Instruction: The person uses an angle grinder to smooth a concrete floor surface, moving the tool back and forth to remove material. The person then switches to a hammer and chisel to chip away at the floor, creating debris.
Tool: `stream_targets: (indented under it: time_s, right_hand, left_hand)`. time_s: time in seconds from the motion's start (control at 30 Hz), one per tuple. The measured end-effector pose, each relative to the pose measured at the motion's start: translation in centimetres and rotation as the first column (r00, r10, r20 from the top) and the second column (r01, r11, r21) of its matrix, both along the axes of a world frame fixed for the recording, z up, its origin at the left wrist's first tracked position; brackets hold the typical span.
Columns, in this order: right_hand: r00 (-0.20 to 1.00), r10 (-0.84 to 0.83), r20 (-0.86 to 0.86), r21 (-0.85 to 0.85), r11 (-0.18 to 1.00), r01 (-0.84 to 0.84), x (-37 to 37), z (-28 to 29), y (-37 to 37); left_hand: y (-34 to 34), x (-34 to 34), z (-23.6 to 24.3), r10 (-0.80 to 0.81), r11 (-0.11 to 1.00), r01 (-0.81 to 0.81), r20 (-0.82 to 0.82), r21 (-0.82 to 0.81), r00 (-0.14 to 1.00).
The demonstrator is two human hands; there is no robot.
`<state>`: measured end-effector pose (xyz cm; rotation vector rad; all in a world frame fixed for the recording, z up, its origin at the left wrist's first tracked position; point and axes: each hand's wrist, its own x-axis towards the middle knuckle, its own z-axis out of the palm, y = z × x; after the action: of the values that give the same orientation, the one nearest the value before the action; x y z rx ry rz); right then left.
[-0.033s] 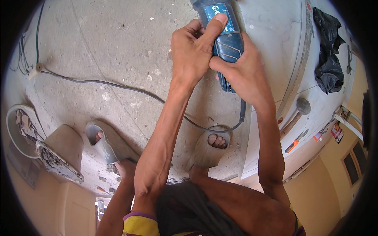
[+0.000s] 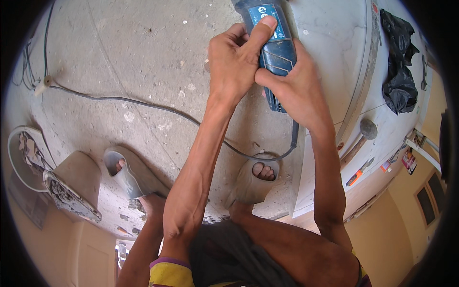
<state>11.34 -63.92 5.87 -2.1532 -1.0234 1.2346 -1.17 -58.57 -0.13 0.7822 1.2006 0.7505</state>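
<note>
At the far centre, over the dusty concrete floor (image 2: 143, 57), the left hand (image 2: 234, 62) and right hand (image 2: 296, 91) both clasped the blue power tool (image 2: 276, 52); its cable (image 2: 143, 104) trailed left.

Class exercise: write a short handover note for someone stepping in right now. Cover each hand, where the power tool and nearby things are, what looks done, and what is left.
Left hand: wrapped on the blue power tool, thumb across its top.
Right hand: grip closed around the tool's rear body.
The tool's black cord trails left across the dusty concrete floor. The tool's working end is out of view at the top edge.
A pale stone slab lies right of the tool; on it sit a black bag, a mallet and an orange-handled tool.
Done: tool held in both hands. Whether it is running or cutting cannot be told.
</note>
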Motion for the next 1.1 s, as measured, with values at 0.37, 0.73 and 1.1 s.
stream_targets:
  time_s: [0.37,0.73,1.1]
  right_hand:
    - [1.0,0.018,0.012,0.025,1.0,-0.018,0.1,-0.1,-0.3]
    - [1.0,0.013,0.011,0.03,0.999,-0.013,0.2,-0.1,-1.0]
    - [1.0,0.002,-0.009,0.011,1.0,-0.002,0.0,0.1,-1.3]
  left_hand:
    - [-0.3,0.0,-0.8,-0.029,0.999,0.029,-0.027,0.032,0.999]
    - [-0.9,-0.1,-1.1,-0.053,0.997,0.056,-0.068,0.051,0.996]
    - [-1.4,-0.1,-0.7,-0.022,0.999,0.022,0.0,0.044,1.0]
